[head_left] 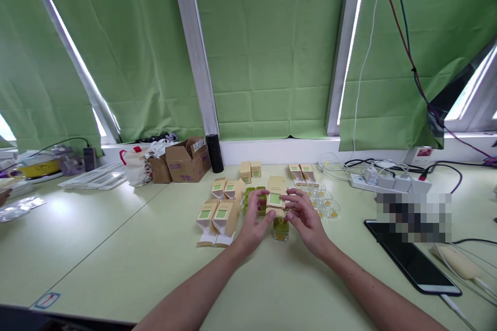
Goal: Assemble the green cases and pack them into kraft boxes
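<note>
Both hands meet over a small tan carton with a green label in the middle of the pale green table. My left hand grips its left side with curled fingers. My right hand pinches its right side. The carton sits upright over a small glass jar with greenish contents that stands on the table. Left of my hands lie several open cartons of the same kind. More cartons stand further back.
Clear plastic lids or cups lie right of the carton. A power strip with cables and a dark tablet are at right. Brown cardboard boxes, a black cylinder and trays stand at back left.
</note>
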The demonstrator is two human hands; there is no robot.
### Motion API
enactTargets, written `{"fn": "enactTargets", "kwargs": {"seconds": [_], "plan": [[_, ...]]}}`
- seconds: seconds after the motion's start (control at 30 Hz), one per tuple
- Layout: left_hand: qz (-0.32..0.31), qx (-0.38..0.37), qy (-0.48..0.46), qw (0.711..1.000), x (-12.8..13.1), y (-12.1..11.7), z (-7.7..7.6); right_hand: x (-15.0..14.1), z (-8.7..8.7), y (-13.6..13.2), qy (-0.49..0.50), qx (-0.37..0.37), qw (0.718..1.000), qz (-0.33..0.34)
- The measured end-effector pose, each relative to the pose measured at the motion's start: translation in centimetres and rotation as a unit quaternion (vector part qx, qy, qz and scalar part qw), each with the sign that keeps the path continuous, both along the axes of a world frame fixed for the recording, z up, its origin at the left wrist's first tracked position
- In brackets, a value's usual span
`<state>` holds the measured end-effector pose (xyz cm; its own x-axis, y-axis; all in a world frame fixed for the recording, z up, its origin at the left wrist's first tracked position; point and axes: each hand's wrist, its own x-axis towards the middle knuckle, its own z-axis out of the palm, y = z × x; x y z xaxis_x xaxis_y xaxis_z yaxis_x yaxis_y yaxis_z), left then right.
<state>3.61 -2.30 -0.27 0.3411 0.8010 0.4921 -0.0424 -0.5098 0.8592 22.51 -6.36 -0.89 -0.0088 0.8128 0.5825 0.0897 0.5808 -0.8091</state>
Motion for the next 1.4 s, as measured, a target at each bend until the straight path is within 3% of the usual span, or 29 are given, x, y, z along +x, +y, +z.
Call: {"fn": "enactTargets", "kwargs": {"seconds": [0.7, 0.87, 1.07, 1.4], "plan": [[0.007, -0.013, -0.008, 1.0, 0.06, -0.25, 0.31, -0.13, 0.31, -0.39, -0.048, 0.049, 0.998, -0.014], [0.028, 0.014, 0.01, 0.999, 0.13, -0.41, 0.5, -0.23, 0.27, -0.32, -0.049, 0.056, 0.997, -0.021], [0.053, 0.097, 0.043, 0.993, 0.15, -0.42, 0.85, -0.36, 0.16, 0.05, -0.041, 0.054, 0.997, -0.037], [0.04, 0.105, 0.035, 0.993, 0.09, -0.2, 0.75, -0.26, -0.08, 0.18, -0.032, 0.046, 0.997, -0.045]]}}
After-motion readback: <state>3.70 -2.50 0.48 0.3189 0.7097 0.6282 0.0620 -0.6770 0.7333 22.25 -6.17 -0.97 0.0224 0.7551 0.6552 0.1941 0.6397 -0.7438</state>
